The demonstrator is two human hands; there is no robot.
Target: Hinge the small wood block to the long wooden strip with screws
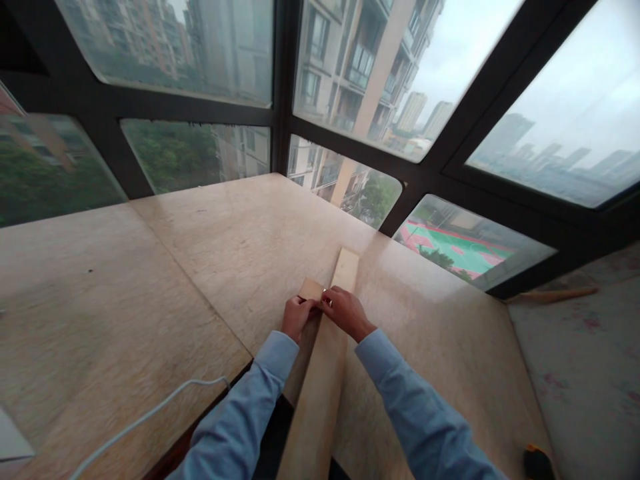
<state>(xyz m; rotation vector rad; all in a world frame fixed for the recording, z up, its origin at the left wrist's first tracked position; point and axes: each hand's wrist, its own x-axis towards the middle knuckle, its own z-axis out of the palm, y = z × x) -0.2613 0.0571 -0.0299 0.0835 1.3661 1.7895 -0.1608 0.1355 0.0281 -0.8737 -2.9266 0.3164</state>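
Note:
A long pale wooden board [320,387] runs from the bottom of the view up onto the stone sill, its far end pointing at the window. Beside its left edge is a small flat tan square piece [311,288], whose material I cannot tell. My left hand [297,316] pinches the near edge of this piece. My right hand [346,311] lies over the board, its fingers closed and meeting the left fingertips. A tiny whitish spot shows by the right fingers; what they grip is hidden.
The stone sill [225,233] spreads to both sides, bordered by dark-framed windows [280,73]. A white cable [150,413] crosses the lower left, near a white object [13,437] at the edge. A black and yellow item [539,461] sits at lower right, and a wooden stick [555,295] lies by the papered wall.

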